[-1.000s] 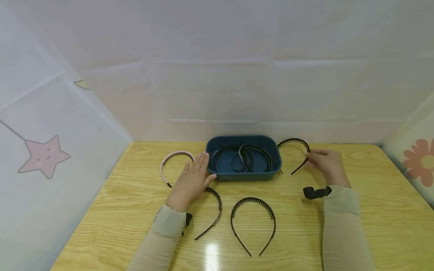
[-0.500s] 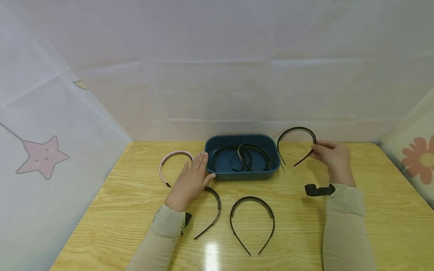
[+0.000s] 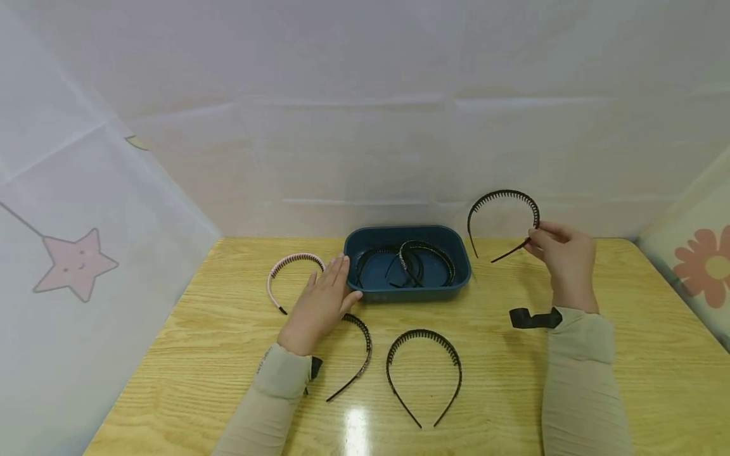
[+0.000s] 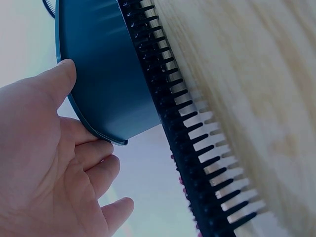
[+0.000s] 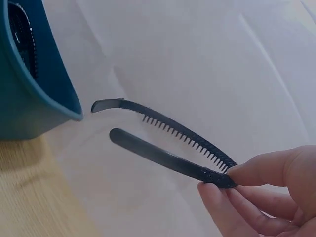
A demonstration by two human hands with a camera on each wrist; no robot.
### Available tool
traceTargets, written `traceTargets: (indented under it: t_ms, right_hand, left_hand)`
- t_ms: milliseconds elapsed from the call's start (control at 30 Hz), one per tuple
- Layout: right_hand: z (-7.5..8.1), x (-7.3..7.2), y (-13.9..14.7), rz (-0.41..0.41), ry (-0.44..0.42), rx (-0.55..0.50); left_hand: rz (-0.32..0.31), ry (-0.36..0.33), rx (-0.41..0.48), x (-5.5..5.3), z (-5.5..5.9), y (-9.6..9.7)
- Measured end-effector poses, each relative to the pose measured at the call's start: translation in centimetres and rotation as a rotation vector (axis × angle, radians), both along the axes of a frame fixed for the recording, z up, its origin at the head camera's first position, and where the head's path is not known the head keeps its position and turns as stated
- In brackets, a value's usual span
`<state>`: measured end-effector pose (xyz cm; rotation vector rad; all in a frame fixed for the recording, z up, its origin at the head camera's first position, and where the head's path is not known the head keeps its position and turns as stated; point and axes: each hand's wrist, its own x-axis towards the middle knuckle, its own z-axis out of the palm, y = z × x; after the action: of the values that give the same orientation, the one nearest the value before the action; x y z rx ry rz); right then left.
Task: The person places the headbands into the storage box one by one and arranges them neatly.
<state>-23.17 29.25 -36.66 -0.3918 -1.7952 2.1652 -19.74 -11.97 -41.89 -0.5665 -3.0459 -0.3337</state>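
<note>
A black toothed headband (image 3: 504, 194) is pinched between the thumb and fingers of my right hand (image 3: 566, 253), raised at the back right beside the blue box (image 3: 407, 296). In the right wrist view, the headband (image 5: 165, 157) has its two ends pointing toward the box (image 5: 42, 116). My left hand (image 3: 319, 307) lies with straight fingers against the box's left end, thumb at its front corner. The left wrist view shows this hand (image 4: 59, 163) touching the box (image 4: 98, 74) at its rim. Several black headbands (image 3: 428, 244) lie inside the box.
A pink headband (image 3: 296, 256) lies left of the box, partly behind my left hand. In front, a dark headband (image 3: 368, 345) is partly hidden by the left arm, and another black headband (image 3: 424, 332) lies at the table's middle. A pale sheet (image 3: 365, 158) hangs behind the wooden table (image 3: 496, 392).
My right hand has lifted the black headband up off the table at the back right, moving it slightly rightward. The left hand has stayed at the box.
</note>
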Motion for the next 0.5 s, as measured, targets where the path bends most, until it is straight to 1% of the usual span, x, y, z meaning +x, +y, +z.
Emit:
traceTargets:
  t_ms: [167, 500]
  right_hand:
    - [0.2, -0.1, -0.9, 0.021, 0.058, -0.044]
    - [-0.3, -0.5, -2.9, 0.123, 0.118, -0.025]
  left_hand:
    - [0.002, 0.001, -0.005, 0.0, -0.1, -0.1]
    - [0.003, -0.003, -0.01, -0.1, -0.2, 0.0]
